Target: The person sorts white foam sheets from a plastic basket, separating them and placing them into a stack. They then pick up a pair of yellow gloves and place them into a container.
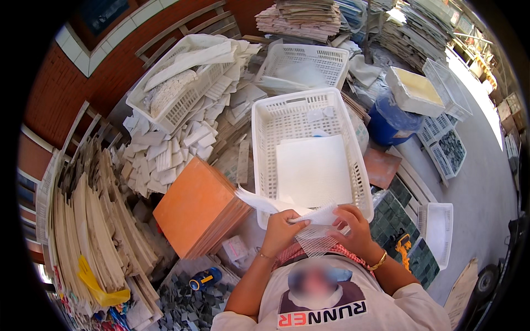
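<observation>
My left hand (pixel 282 230) is closed, its thumb and fingers gripping white mesh sheets (pixel 319 234) in front of my waist. A bundle of white sheets (pixel 265 202) sticks out past this hand to the left. My right hand (pixel 353 225) has curled fingers pinching the right side of the mesh, whose netted lower part hangs between my hands. Just beyond my hands stands a white plastic basket (pixel 257 149). Inside it lies a square stack of white sheets (pixel 314 170), with small white pieces (pixel 320 114) near the far end.
Orange tiles (pixel 194 207) are stacked left of the basket. Broken white pieces (pixel 165 151) heap beside another basket (pixel 204 83). A blue drum (pixel 389 118) stands at right, near green tile sheets (pixel 395 220). A blue-yellow tool (pixel 205 279) lies among grey chips (pixel 193 306).
</observation>
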### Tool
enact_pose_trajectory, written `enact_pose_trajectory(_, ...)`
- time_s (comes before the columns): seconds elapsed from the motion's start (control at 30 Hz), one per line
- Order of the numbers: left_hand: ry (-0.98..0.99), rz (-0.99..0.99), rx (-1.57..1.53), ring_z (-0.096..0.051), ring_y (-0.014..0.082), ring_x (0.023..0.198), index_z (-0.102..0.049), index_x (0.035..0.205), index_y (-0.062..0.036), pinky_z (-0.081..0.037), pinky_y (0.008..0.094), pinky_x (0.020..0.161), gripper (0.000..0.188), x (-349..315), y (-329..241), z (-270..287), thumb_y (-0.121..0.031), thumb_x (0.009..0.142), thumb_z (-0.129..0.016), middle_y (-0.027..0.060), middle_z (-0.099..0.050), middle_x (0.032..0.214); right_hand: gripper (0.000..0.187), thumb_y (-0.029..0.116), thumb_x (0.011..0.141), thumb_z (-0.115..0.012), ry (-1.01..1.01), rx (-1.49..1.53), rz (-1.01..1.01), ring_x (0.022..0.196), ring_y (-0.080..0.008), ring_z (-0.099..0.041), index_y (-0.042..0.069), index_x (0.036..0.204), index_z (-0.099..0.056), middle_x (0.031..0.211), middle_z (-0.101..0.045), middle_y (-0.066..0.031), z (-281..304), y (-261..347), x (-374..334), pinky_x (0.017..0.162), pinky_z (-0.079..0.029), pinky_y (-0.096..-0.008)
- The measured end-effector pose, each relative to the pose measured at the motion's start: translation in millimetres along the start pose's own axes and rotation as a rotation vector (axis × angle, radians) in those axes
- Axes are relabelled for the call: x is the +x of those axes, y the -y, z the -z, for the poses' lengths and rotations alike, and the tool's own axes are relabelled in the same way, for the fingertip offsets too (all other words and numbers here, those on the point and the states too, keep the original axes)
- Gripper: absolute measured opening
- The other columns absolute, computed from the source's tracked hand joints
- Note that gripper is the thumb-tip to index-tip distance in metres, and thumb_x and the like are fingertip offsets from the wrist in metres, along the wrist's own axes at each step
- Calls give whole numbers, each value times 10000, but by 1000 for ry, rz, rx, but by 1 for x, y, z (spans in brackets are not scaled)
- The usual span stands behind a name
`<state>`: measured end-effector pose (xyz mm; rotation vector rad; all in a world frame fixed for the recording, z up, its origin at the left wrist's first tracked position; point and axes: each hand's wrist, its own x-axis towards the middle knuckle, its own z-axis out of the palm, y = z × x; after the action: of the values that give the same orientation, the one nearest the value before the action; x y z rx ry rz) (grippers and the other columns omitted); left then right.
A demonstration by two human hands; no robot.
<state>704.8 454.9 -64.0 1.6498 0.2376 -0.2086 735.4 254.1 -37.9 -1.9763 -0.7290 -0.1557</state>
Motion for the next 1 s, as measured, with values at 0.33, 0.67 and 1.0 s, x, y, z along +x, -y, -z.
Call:
enact_pose_trajectory(0.33, -21, -9, 40, -498, 47, 566, -610, 702, 14, -399, 200, 507, 162, -1, -2, -3, -132, 707, -679, 27, -592, 621, 261, 59, 593, -688, 228, -158, 229, 619, -218, -572, 38, 834, -589, 765, -586, -86, -1, -5, -18, 557, -474, -300)
enact_pose_trajectory(0.67, -11, -5, 14, -465, 43, 554, -603, 690, 14, -377, 204, 499, 188, -6, -3, 0, -159, 722, -670, 10, -566, 596, 164, 113, 622, -712, -11, -265, 140, 512, -231, -530, 51, 656, -564, 587, -541, -78, -3, -12, -3, 461, -422, -309)
enact_pose_trajectory(1.0, -24, -12, -1, -444, 40, 529, -587, 635, 12, -361, 210, 477, 245, -4, -3, -1, -199, 710, -686, 8, -543, 549, 247, 134, 615, -732, -69, -230, -22, 546, -222, -529, 42, 722, -529, 678, -518, -77, -5, -13, 10, 473, -424, -302)
